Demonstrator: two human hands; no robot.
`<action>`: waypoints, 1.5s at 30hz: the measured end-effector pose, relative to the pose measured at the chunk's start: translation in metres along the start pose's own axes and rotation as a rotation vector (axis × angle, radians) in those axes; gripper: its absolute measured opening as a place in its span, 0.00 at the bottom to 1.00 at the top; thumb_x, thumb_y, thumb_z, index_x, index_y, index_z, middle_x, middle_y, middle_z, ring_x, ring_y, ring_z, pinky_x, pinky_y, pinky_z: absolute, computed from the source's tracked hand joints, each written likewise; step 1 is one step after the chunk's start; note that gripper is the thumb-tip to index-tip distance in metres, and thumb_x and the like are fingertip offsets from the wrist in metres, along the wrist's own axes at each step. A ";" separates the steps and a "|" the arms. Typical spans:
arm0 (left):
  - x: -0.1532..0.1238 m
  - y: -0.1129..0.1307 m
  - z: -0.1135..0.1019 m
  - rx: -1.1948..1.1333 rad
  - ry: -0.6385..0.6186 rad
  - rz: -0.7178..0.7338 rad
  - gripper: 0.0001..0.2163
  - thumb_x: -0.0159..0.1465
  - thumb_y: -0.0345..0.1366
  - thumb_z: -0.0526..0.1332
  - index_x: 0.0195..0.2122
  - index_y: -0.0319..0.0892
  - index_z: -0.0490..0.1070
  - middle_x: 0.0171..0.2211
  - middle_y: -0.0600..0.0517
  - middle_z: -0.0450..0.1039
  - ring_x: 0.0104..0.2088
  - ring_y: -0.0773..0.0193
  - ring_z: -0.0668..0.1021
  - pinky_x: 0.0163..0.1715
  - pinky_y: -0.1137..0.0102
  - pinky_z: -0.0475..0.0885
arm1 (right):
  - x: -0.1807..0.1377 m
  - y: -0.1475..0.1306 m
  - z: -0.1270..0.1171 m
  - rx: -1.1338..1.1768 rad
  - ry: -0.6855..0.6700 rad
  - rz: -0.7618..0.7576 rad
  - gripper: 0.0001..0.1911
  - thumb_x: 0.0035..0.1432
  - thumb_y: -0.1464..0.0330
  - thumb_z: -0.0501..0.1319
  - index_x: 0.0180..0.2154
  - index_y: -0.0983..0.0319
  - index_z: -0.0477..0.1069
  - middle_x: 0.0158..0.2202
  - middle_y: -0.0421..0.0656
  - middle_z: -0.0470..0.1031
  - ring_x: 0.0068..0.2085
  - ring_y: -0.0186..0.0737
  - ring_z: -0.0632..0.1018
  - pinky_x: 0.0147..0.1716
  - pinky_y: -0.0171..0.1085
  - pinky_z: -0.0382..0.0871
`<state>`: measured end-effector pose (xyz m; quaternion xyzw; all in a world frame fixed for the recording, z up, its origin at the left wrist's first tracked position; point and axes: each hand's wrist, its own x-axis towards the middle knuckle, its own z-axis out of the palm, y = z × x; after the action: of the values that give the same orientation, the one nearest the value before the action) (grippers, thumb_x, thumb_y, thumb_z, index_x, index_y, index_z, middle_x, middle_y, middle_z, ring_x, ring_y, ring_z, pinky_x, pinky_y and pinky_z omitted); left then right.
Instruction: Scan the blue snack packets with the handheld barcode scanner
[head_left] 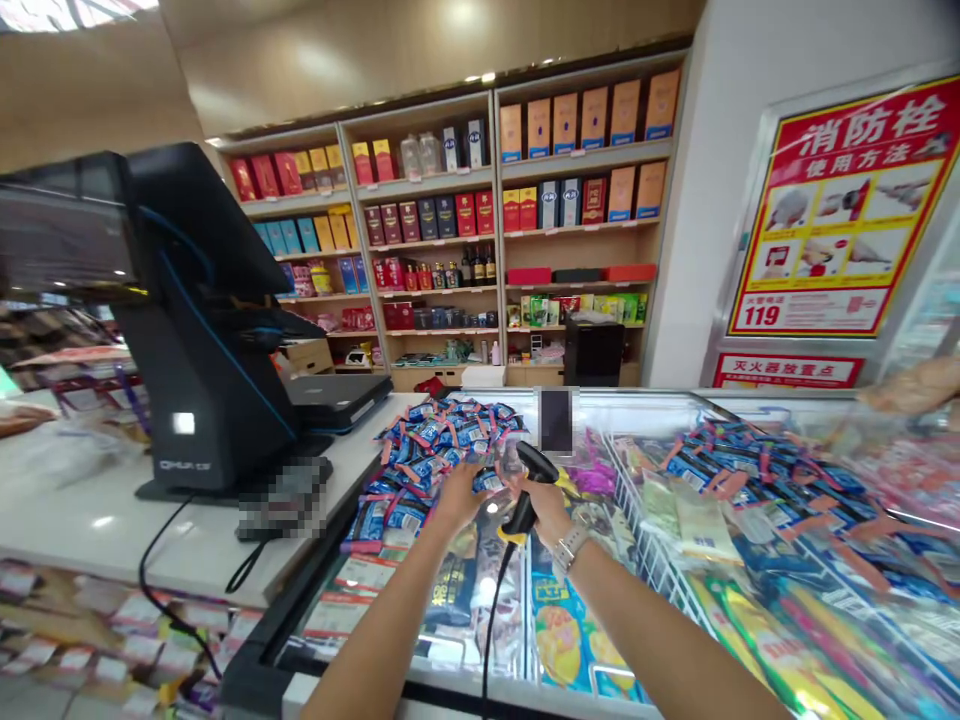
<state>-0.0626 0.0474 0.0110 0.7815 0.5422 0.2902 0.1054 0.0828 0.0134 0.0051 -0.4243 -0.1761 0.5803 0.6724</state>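
My right hand [551,508] is wrapped round the handle of a black and yellow barcode scanner [534,470], its cord hanging down toward me. Just left of it, my left hand [459,497] has its thumb and fingers on a small blue packet [490,482], at the edge of a heap of similar blue and pink packets [442,435]. The scanner head is close to that packet. Both hands are above the glass top of a chest freezer [450,655] that shows bagged goods inside. A watch is on my right wrist.
On the left, a white counter [82,525] carries a black point-of-sale terminal [217,400] and a blurred-out device. More blue packets [780,480] lie to the right. A blurred-out dark rectangle [555,420] stands beyond the scanner. Another person's hand [922,385] reaches in at far right. Stocked shelves [427,245] line the back wall.
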 end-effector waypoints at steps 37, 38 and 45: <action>0.006 0.026 0.037 -0.913 0.342 -0.517 0.20 0.48 0.48 0.67 0.13 0.42 0.60 0.11 0.60 0.57 0.17 0.72 0.64 0.20 0.76 0.63 | -0.042 -0.059 -0.051 -0.844 -0.247 -0.339 0.15 0.44 0.65 0.67 0.13 0.61 0.68 0.12 0.41 0.69 0.14 0.35 0.69 0.17 0.34 0.58; 0.006 0.027 0.037 -0.928 0.345 -0.522 0.20 0.48 0.47 0.67 0.13 0.42 0.59 0.12 0.60 0.57 0.17 0.73 0.63 0.20 0.76 0.63 | -0.043 -0.059 -0.050 -0.863 -0.245 -0.350 0.15 0.44 0.66 0.68 0.13 0.60 0.68 0.12 0.41 0.68 0.14 0.35 0.69 0.17 0.34 0.57; 0.006 0.027 0.037 -0.975 0.373 -0.512 0.22 0.47 0.47 0.67 0.12 0.42 0.55 0.12 0.62 0.50 0.16 0.75 0.60 0.20 0.77 0.62 | -0.049 -0.064 -0.047 -0.950 -0.253 -0.369 0.17 0.43 0.68 0.68 0.10 0.60 0.66 0.11 0.42 0.67 0.15 0.36 0.68 0.21 0.35 0.57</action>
<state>-0.0189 0.0481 -0.0045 0.4223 0.5270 0.6045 0.4225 0.1444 -0.0469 0.0405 -0.5711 -0.5714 0.3552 0.4702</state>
